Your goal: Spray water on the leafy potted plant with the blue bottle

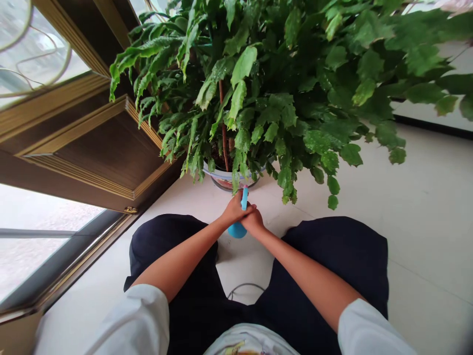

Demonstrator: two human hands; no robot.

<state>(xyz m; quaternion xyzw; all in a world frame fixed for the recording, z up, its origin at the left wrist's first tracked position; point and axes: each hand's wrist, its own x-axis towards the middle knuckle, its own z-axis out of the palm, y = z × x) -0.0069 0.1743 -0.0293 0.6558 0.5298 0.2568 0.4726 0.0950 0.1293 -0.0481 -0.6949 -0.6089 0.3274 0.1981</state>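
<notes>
Both of my hands close round a blue spray bottle (237,230) between my knees. My left hand (232,208) wraps it from the left, up near the light-blue spray head (244,198), which has a pink tip. From the right, my right hand (254,220) grips the same bottle, its fingers meeting those of the left. Just beyond the nozzle stands a large leafy plant (273,103) with flat, notched green segments, some with water drops on them. Its pot (218,178) is pale-rimmed and partly covered by hanging leaves. A thin reddish stake (223,125) rises from the soil.
To the left is a brown panelled door (96,148) with gold trim and glass, standing open beside a threshold (88,261). Pale tiles (424,212) make up the floor. A thin dark cable (246,285) curves on the floor between my legs.
</notes>
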